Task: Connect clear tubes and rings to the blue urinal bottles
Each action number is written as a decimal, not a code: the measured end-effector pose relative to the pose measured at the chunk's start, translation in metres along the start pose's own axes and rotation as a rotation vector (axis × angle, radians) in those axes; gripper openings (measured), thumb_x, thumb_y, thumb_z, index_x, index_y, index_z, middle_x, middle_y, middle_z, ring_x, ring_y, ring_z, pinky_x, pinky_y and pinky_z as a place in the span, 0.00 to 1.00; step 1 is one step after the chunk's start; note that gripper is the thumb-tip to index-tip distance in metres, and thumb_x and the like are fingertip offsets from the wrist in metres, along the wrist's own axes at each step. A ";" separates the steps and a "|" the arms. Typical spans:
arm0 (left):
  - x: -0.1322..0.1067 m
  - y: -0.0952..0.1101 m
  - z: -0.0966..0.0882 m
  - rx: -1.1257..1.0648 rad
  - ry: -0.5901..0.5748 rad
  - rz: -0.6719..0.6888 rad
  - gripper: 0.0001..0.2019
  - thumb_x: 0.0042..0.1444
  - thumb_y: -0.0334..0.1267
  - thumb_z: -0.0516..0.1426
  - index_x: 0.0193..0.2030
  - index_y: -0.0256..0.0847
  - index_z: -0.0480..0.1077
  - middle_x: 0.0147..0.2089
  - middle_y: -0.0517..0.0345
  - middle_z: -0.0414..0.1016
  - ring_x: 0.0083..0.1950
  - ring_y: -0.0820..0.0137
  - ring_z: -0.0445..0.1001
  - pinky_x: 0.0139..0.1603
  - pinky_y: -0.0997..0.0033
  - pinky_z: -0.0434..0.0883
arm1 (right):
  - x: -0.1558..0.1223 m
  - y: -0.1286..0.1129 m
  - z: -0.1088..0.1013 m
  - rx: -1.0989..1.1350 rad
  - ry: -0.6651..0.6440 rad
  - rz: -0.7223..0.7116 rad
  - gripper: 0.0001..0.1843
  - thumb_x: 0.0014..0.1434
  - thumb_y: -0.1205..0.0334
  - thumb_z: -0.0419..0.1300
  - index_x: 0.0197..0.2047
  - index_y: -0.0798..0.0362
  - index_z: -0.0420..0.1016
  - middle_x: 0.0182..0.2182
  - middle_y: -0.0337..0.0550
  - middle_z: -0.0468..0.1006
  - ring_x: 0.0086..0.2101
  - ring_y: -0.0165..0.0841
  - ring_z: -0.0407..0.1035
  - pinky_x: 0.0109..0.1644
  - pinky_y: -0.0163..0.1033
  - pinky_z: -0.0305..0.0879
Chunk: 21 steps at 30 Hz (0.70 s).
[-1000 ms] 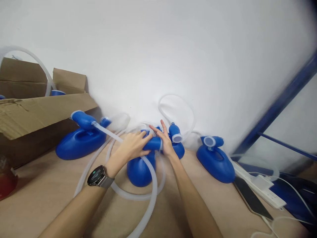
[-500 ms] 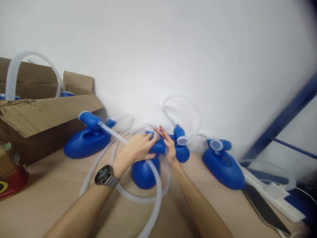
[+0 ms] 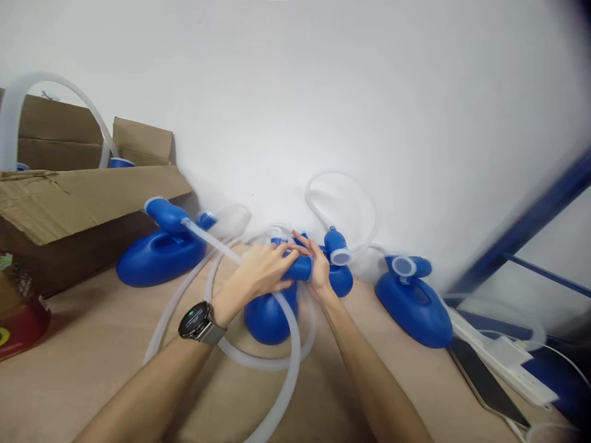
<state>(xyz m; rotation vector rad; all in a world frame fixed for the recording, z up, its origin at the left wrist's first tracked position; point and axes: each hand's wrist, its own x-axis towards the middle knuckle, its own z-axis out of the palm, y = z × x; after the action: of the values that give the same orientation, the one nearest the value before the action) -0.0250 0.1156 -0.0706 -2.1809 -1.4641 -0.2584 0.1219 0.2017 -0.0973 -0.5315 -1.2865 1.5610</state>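
A blue plastic bottle (image 3: pixel 268 317) with a slanted neck stands on the tan tabletop (image 3: pixel 92 363) in front of me. My left hand (image 3: pixel 258 272), with a watch on the wrist, wraps round the bottle's neck. My right hand (image 3: pixel 316 264) presses against the neck's end, fingers close together on it. A translucent white hose (image 3: pixel 286 363) loops round the bottle and runs toward me.
Three more blue bottles stand along the white wall: one at left (image 3: pixel 159 255), one behind my hands (image 3: pixel 339 274), one at right (image 3: pixel 413 304). An open cardboard box (image 3: pixel 69 203) sits at left. A power strip (image 3: pixel 503 360) and a phone (image 3: pixel 484 384) lie at right.
My right hand's fingers, spread a second ago, have closed onto the neck's end. The left hand has stayed on the neck. The view shifted slightly.
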 end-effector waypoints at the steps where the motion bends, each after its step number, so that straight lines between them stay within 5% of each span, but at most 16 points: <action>1: 0.000 0.001 -0.001 0.000 0.006 0.008 0.30 0.61 0.51 0.65 0.65 0.40 0.65 0.56 0.42 0.76 0.48 0.51 0.78 0.39 0.59 0.70 | 0.001 -0.002 0.000 0.009 0.032 0.086 0.29 0.67 0.44 0.57 0.58 0.57 0.81 0.41 0.51 0.88 0.45 0.45 0.82 0.58 0.50 0.75; 6: -0.001 0.004 -0.005 -0.016 0.007 0.024 0.28 0.60 0.48 0.66 0.63 0.39 0.68 0.54 0.42 0.76 0.50 0.51 0.78 0.44 0.58 0.72 | 0.001 -0.008 -0.003 0.047 0.084 0.283 0.24 0.70 0.48 0.55 0.50 0.58 0.83 0.33 0.49 0.86 0.31 0.39 0.80 0.40 0.43 0.79; 12: -0.002 0.003 0.000 -0.106 0.042 -0.091 0.28 0.60 0.49 0.65 0.63 0.41 0.69 0.53 0.42 0.77 0.48 0.50 0.79 0.42 0.57 0.72 | 0.000 -0.017 -0.008 0.059 0.020 0.182 0.27 0.72 0.41 0.52 0.63 0.50 0.71 0.46 0.46 0.84 0.40 0.37 0.80 0.45 0.41 0.78; 16: -0.002 0.004 0.002 -0.107 0.046 -0.134 0.28 0.61 0.50 0.62 0.65 0.41 0.68 0.53 0.40 0.77 0.45 0.49 0.79 0.39 0.57 0.71 | -0.001 -0.034 -0.035 -0.247 -0.039 0.069 0.26 0.62 0.45 0.68 0.59 0.44 0.68 0.49 0.41 0.79 0.44 0.35 0.77 0.48 0.40 0.76; 21: -0.002 0.004 0.001 -0.101 0.048 -0.143 0.28 0.63 0.52 0.60 0.64 0.40 0.68 0.53 0.39 0.76 0.43 0.49 0.79 0.37 0.56 0.70 | -0.014 -0.067 -0.068 -0.667 -0.436 0.049 0.27 0.53 0.53 0.76 0.51 0.48 0.69 0.42 0.38 0.78 0.42 0.33 0.77 0.50 0.42 0.77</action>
<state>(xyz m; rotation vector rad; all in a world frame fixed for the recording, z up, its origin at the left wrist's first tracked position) -0.0221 0.1135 -0.0732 -2.1349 -1.6140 -0.4392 0.2112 0.2165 -0.0635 -0.6526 -2.1687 1.3012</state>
